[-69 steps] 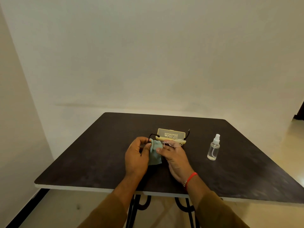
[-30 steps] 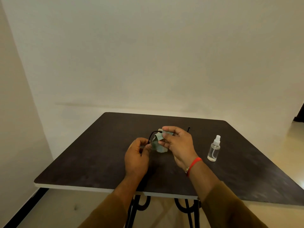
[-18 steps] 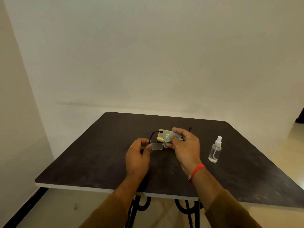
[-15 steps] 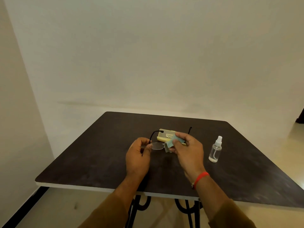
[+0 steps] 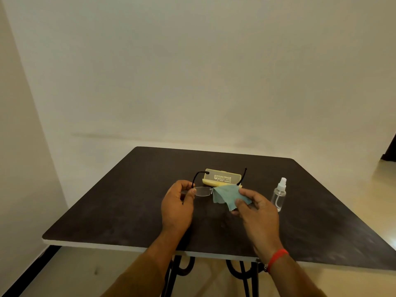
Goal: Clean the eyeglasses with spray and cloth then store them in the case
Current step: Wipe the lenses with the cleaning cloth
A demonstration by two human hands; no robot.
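My left hand (image 5: pixel 177 205) pinches the left end of the rimless eyeglasses (image 5: pixel 202 191), held above the table with both black temples pointing away from me. My right hand (image 5: pixel 256 207) grips the teal cloth (image 5: pixel 227 197), which drapes over the right lens and hides it. The left lens shows bare. Behind the glasses, the yellow case (image 5: pixel 221 179) lies open on the table. The clear spray bottle (image 5: pixel 278 195) stands upright just right of my right hand.
The dark square table (image 5: pixel 120 211) has a white front edge and stands close to a plain wall. Black curved metal legs show under it. Pale floor lies to the right.
The cloth was bunched over the left lens, then my right hand carried it rightward; it now hangs spread over the right lens. My left hand has kept its grip.
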